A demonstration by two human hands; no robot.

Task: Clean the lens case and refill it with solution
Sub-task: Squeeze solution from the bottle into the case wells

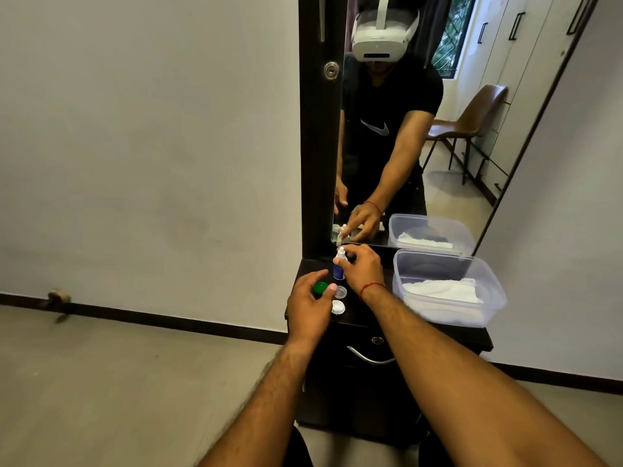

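Fingers of the right hand point(362, 269) close around the small solution bottle point(338, 267), which stands upright on the dark cabinet top point(371, 318). Just below that hand lies the lens case point(339, 299) (its two round wells uncovered). The left hand point(308, 303), fingers loosely curled, hovers at a green cap point(319, 288); whether it grips it is unclear. Right of both hands sits a clear plastic tub point(448, 288) holding white cloth point(441, 291).

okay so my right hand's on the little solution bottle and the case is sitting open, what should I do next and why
Probably lift the solution bottle with your right hand and tip it over the open lens case. Both wells look uncovered, the green cap is off beside your left hand, and the bottle stands upright just behind the case.
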